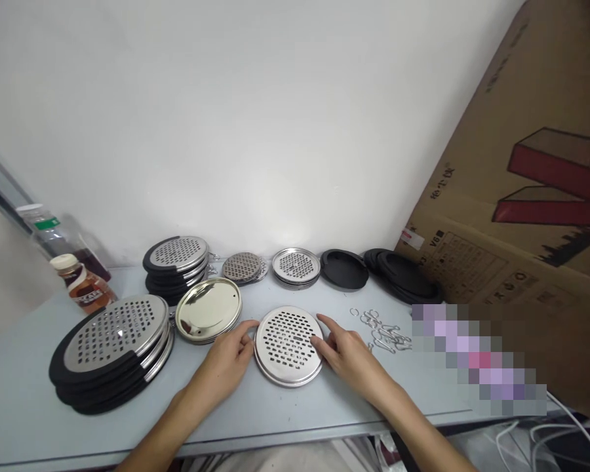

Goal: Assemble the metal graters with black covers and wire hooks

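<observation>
A round metal grater plate (289,346) with several rows of holes lies near the front of the table, in a thin raised rim. My left hand (229,357) grips its left edge, fingers curled with thumb and forefinger at the rim. On the opposite side, my right hand (347,354) holds the edge, its thumb on the top face and its forefinger along the rim. Left of the plate is a stack of shiny gold-toned round lids (209,308). Loose metal hooks and rings (386,334) lie to the right of my right hand.
Black-rimmed graters stand stacked at the left (115,334) and behind (177,252). Along the wall are perforated discs (242,267), metal grater plates (295,265) and black round bases (344,269). Bottles (81,285) stand far left; a large cardboard box (472,242) leans at right.
</observation>
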`<state>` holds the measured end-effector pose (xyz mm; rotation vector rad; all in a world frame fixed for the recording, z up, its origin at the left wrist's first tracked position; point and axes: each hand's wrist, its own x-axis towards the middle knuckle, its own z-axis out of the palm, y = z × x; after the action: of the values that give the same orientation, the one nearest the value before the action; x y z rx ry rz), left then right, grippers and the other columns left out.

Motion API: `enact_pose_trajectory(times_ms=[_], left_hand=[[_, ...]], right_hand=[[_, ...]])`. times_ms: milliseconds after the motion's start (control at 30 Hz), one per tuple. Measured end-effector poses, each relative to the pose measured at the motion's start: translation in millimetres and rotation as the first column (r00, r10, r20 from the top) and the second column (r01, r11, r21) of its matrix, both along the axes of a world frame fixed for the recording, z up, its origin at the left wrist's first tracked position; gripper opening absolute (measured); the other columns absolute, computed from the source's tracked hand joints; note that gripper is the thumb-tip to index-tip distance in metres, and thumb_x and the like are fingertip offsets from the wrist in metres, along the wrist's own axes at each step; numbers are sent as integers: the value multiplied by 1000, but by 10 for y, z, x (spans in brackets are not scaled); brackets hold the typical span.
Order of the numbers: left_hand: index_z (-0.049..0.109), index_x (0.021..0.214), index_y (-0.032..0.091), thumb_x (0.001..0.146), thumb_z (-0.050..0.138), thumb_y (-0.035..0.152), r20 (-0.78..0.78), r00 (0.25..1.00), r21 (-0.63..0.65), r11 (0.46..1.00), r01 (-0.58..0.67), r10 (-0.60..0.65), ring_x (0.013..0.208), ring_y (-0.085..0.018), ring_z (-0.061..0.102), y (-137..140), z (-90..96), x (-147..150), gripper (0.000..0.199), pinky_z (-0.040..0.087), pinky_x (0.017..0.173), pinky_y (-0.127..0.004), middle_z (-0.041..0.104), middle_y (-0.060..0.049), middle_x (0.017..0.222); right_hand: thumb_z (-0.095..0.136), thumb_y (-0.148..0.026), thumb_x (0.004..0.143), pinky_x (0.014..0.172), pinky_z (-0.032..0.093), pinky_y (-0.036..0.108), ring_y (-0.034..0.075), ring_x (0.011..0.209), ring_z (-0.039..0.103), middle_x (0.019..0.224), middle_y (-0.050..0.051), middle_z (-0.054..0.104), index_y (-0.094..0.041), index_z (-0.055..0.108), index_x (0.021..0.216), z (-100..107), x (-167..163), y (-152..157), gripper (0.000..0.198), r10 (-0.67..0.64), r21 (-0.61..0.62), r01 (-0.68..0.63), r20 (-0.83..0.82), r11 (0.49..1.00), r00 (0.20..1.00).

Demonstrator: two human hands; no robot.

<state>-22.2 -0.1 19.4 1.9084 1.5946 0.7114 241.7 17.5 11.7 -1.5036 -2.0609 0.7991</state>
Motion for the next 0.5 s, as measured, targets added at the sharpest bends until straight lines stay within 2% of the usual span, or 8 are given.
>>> enact_pose_trajectory(times_ms=[100, 200, 267, 333, 400, 500], left_hand=[[57, 123, 18, 92, 43, 23, -31, 1000, 24, 1000, 0, 1, 78, -20, 65, -18, 18, -8, 34, 49, 76, -32, 69, -4, 83], [58, 122, 19, 96, 40, 28, -81, 997, 104, 995, 0, 8, 93, -23, 65, -49, 45, -5, 33, 49, 86, -37, 69, -8, 101], [56, 126, 21, 97, 42, 35, -122, 992, 168, 985, 29, -8, 108, -25, 61, -71, 46, 8, 35, 47, 95, -41, 65, -10, 118], [50, 135, 25, 94, 50, 41, -187, 980, 211, 971, 113, -73, 127, -27, 49, -88, 21, 26, 44, 39, 106, -46, 52, -10, 138], [40, 143, 31, 89, 58, 45, -259, 954, 212, 954, 210, -152, 141, -30, 28, -97, -26, 45, 59, 30, 113, -51, 33, -7, 154], [28, 149, 35, 86, 59, 51, -327, 920, 155, 949, 276, -215, 146, -32, 12, -96, -100, 58, 72, 25, 115, -54, 15, -4, 161]], right_hand=[[41, -42, 95, 68, 44, 32, 24, 72, 64, 76, 5, 69, -17, 41, 142, -35, -34, -13, 53, -49, 59, 45, 76, 997, 996], [44, -43, 94, 72, 47, 35, 25, 76, 65, 87, 8, 69, -19, 44, 141, -24, -25, -32, 52, -88, 141, 70, 129, 988, 988], [51, -46, 91, 81, 49, 38, 27, 92, 64, 104, 11, 66, -21, 48, 137, -3, 4, -58, 53, -80, 216, 48, 142, 975, 987], [60, -49, 85, 96, 46, 41, 29, 116, 55, 128, 13, 57, -23, 49, 137, 3, 34, -91, 60, -12, 261, -26, 142, 965, 990], [65, -55, 79, 108, 38, 42, 30, 135, 39, 147, 12, 41, -24, 45, 141, -15, 50, -121, 72, 88, 245, -121, 142, 962, 986], [65, -63, 75, 114, 31, 44, 30, 143, 26, 157, 11, 26, -24, 35, 148, -63, 45, -142, 88, 166, 171, -191, 150, 967, 975]])
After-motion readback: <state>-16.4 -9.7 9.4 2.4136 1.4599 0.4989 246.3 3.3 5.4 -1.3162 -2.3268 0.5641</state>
